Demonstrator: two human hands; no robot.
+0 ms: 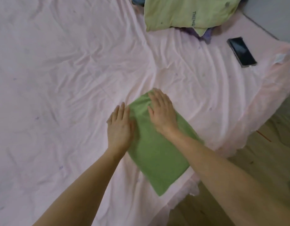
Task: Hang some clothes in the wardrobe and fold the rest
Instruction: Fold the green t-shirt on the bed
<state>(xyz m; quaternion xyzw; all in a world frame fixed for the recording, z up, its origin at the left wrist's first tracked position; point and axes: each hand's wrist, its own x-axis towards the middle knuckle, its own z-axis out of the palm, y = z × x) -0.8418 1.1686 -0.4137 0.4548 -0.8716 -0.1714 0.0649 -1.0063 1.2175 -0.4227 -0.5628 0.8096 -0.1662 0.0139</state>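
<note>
A green garment (157,154), folded into a long rectangle, lies on the pink bed sheet (67,79) near the bed's right edge. My left hand (119,126) lies flat with straight fingers along the garment's left edge, partly on the sheet. My right hand (162,110) presses flat on the garment's far end, fingers straight. Neither hand grips anything. No wardrobe is in view.
A yellow-green pillow (186,12) lies at the head of the bed over some purple fabric (206,34). A bit of blue cloth (137,0) shows beside it. A black phone (242,52) rests near the right edge. Wooden floor (263,152) lies to the right.
</note>
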